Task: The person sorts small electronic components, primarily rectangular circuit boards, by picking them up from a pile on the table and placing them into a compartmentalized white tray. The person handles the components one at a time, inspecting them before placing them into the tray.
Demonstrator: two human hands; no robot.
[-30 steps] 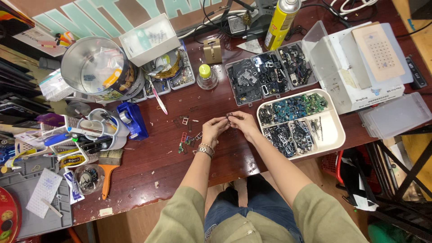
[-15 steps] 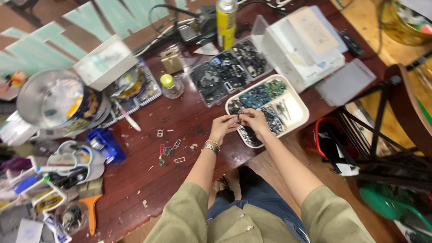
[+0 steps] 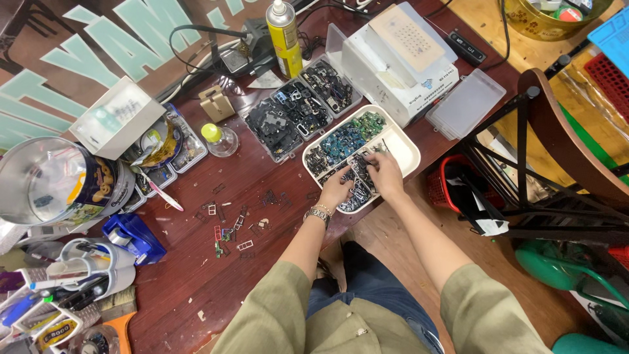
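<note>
At the near right edge of the tabletop, a white tray lies with its long axis running near-left to far-right. Both hands, earlier pinching a part over bare wood, now rest in its dark small parts: left hand curled, right hand seemingly pinching, grip unclear

Cluttered dark red wooden surface.

A white divided tray sat at centre right, black parts trays above it, a white box and a yellow spray can at the top, a metal tin at left, and small loose frames lay scattered at centre.
</note>
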